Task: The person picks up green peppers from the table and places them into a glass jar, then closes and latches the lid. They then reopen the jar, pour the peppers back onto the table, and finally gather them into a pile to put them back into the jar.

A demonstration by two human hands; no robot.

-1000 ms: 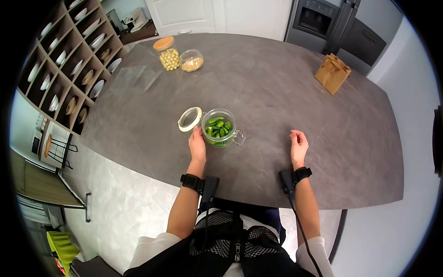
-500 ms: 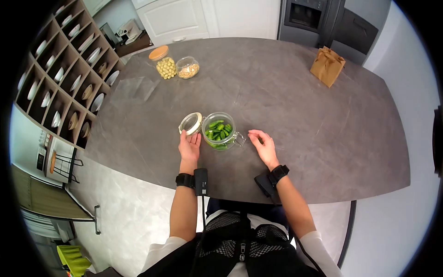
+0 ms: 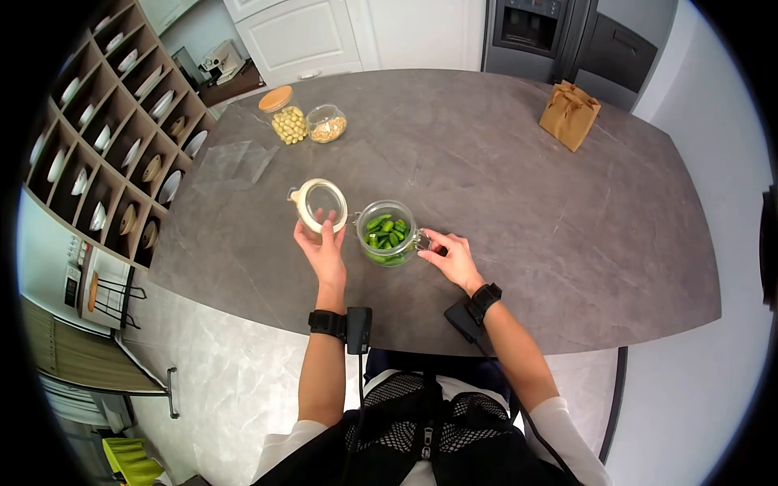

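The left hand [image 3: 322, 251] grasps the round glass lid [image 3: 319, 204] from below and holds it tilted just to the left of the clip-top jar [image 3: 386, 233]. Its fingertips show through the glass. Whether a hinge joins the lid to the jar cannot be made out.

The right hand [image 3: 450, 257] has its fingers drawn together at the wire clasp [image 3: 421, 239] on the jar's right side. The fingers hide the wire, so I cannot tell if they pinch it or only touch it.

The jar stands open and upright on the grey table [image 3: 519, 202], near the front edge between the hands, with small green gherkins [image 3: 384, 229] inside.

At the far left are a cork-topped jar [image 3: 281, 115] and a low glass jar [image 3: 327, 124], their contents too small to name. A clear plastic sheet [image 3: 233, 164] lies nearer. A brown paper bag [image 3: 570, 116] stands far right. The shelf unit [image 3: 105, 138] is cut off at the left.
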